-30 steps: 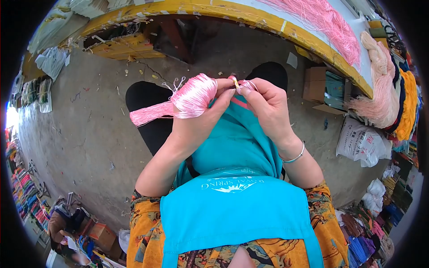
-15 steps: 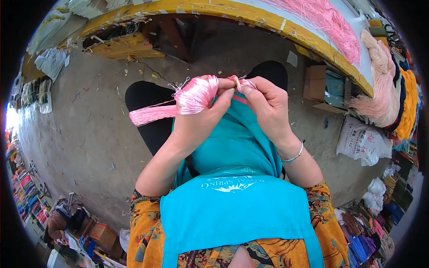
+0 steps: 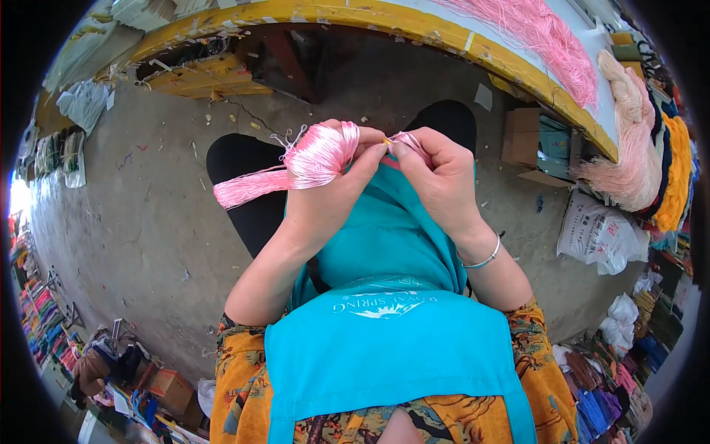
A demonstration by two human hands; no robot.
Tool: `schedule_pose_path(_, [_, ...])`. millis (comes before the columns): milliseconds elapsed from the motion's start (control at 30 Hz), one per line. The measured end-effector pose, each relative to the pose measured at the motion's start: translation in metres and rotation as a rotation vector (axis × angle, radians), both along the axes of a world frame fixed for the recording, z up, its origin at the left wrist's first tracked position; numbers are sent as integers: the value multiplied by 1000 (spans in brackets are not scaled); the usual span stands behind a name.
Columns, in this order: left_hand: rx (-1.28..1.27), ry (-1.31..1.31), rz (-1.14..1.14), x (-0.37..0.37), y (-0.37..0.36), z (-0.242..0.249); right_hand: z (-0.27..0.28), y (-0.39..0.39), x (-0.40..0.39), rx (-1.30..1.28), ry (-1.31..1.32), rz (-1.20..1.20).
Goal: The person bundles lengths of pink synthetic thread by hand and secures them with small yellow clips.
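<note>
Pink thread (image 3: 319,157) drapes over the curled left hand (image 3: 334,195).

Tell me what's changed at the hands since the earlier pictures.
The right hand has edged slightly left, its thumb closer to the fingertips of the left hand; less of the yellow bit between them shows. Nothing has visibly been let go or newly grasped. The pink thread bundle stays on the left hand.

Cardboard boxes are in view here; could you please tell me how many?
2: an open cardboard box at the right, by the yellow table, and an orange-brown box at the lower left. More may be hidden in the clutter.
</note>
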State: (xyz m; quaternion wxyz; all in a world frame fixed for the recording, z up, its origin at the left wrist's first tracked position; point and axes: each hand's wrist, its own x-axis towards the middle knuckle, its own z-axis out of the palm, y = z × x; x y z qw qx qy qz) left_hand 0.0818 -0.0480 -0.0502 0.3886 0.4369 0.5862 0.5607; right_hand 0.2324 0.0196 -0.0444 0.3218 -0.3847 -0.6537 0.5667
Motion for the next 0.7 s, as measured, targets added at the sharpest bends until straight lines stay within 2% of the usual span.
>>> schedule_pose_path(300, [9, 23, 29, 0, 1, 1, 0, 0, -1, 50, 2, -10])
schedule_pose_path(367, [56, 210, -4, -2, 1, 5, 2, 0, -1, 67, -19, 1])
schedule_pose_path(467, [-19, 79, -48, -2, 0, 4, 3, 2, 2, 112, -62, 40])
schedule_pose_path(600, [-27, 121, -99, -10, 2, 5, 2, 5, 5, 241, -112, 129])
schedule_pose_path(700, [-37, 142, -170, -12, 1, 2, 3, 7, 8, 233, -135, 196])
